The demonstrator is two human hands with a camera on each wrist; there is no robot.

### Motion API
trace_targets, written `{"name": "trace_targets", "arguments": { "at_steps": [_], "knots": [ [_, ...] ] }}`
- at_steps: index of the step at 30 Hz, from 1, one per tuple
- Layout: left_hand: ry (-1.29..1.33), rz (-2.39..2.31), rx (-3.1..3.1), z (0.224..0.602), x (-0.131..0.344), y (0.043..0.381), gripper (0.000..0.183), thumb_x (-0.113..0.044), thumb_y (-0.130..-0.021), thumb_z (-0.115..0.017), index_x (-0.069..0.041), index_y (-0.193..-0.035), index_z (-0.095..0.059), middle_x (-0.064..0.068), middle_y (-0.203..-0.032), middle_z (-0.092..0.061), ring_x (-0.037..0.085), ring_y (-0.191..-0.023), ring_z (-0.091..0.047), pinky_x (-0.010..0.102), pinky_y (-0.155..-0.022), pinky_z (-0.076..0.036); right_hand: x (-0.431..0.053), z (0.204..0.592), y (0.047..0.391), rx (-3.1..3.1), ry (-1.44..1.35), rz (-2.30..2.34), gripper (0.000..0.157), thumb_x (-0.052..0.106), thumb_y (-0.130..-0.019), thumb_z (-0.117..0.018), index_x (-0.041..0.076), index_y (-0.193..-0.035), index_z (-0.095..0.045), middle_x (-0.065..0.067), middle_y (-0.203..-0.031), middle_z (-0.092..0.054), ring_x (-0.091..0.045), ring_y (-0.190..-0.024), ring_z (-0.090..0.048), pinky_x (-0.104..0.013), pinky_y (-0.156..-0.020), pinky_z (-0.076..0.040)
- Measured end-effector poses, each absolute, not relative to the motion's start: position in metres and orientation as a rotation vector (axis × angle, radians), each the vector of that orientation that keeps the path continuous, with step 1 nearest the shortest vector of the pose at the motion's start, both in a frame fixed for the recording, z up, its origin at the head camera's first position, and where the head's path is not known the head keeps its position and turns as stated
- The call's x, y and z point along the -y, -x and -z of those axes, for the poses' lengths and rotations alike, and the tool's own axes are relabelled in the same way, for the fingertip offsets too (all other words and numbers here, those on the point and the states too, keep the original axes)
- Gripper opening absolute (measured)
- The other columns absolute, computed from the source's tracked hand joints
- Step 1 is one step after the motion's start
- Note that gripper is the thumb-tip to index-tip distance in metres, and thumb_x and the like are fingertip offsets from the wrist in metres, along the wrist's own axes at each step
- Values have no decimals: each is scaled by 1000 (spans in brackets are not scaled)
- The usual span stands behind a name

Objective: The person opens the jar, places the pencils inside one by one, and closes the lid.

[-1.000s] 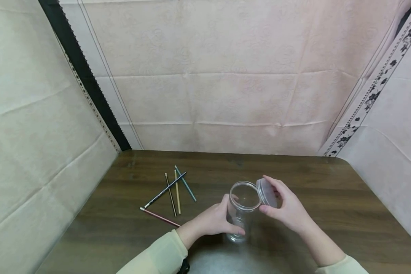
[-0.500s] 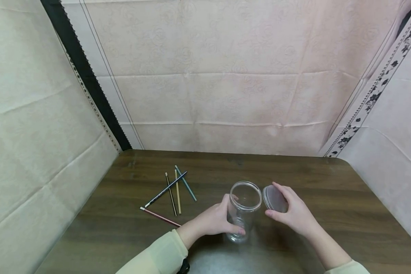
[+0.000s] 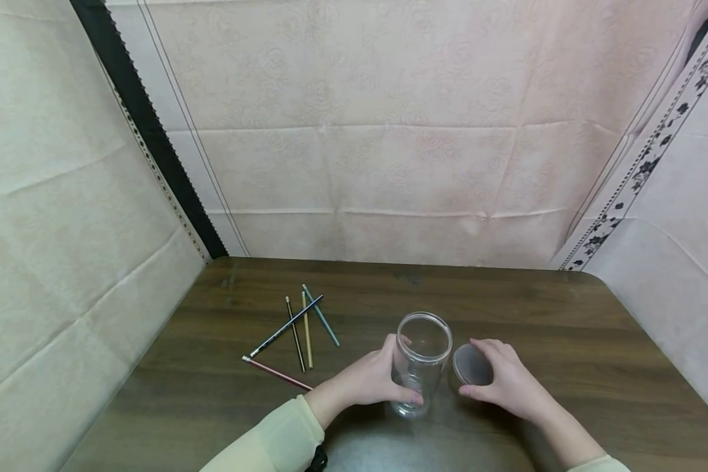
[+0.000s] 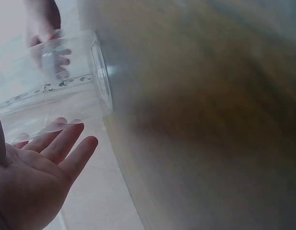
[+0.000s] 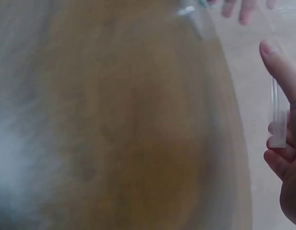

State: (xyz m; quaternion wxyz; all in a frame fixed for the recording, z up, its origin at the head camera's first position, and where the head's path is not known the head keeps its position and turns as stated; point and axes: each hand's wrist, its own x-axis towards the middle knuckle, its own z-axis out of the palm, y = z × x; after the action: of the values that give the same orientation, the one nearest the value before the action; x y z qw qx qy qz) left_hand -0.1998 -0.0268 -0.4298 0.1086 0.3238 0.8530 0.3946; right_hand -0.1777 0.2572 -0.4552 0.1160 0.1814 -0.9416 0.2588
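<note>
A clear jar [image 3: 421, 367] with an uncovered mouth stands upright on the table, right of centre in the head view. My left hand [image 3: 370, 379] grips its side, thumb in front and fingers behind; the left wrist view shows those fingers along the transparent wall [image 4: 66, 96]. Just right of the jar, my right hand [image 3: 507, 380] holds a round translucent lid [image 3: 473, 364] by its edge, between thumb and fingers. In the right wrist view the lid [image 5: 278, 115] appears edge-on, above the tabletop. Jar and lid are apart.
Several pencils lie crossed left of the jar, among them a dark blue pencil [image 3: 283, 328], a yellow pencil [image 3: 307, 334] and a red pencil [image 3: 277, 375]. The brown wooden table [image 3: 212, 406] is bordered by pale cloth [image 3: 360, 170] at the back and both sides.
My right hand has moved the lid away from the jar's rim, to the right and then down toward the table. The left hand and jar have stayed in place.
</note>
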Motion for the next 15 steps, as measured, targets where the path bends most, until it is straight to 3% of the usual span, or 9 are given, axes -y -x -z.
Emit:
{"name": "trace_targets", "arguments": {
  "at_steps": [15],
  "knots": [
    [-932, -1152, -2503, 429, 27, 200, 82, -47, -70, -79, -19, -130, -29, 5, -121, -57, 11, -107, -54, 33, -88, -44, -262, 474, 176, 2877, -479, -618, 93, 58, -59, -80, -3, -124, -54, -16, -114, -51, -34, -100, -44, -50, -78, -36]
  ]
}}
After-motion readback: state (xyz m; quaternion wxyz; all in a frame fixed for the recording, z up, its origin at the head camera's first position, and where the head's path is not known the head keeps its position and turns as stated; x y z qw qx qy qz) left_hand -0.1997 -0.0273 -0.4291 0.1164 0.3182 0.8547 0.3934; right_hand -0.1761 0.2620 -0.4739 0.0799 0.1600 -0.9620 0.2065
